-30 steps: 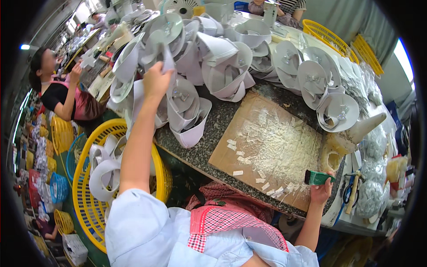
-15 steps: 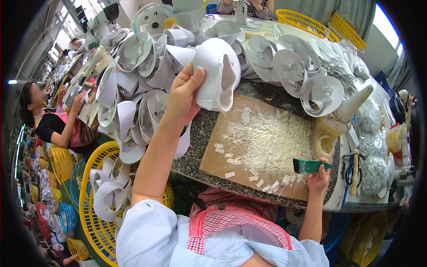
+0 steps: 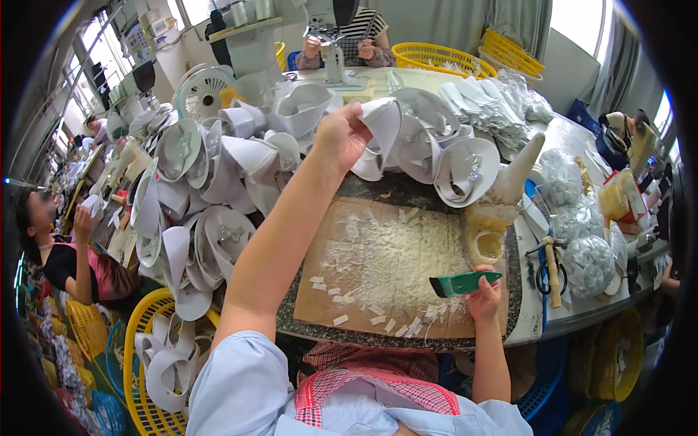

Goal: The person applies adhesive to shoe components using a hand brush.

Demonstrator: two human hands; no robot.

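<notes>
My left hand reaches out over the far side of the bench, its fingers closed on the edge of a white shoe upper. Beyond and beside it lie more white uppers, some with a shiny bow-like ornament, such as this upper. My right hand grips a green-handled brush with dark bristles, held above the right part of a cardboard sheet. Dried pale residue covers much of that sheet. Small white strips are scattered along its near edge.
A pale horn-shaped form stands right of the cardboard, with a wooden-handled hammer and plastic-wrapped bundles beyond. Heaped uppers crowd the left. A yellow basket sits low left. Co-workers sit across and left.
My left hand has carried the upper away from me, down toward the far pile. The brush stays in my right hand over the cardboard. The head view has shifted, bringing more of the far room in.
</notes>
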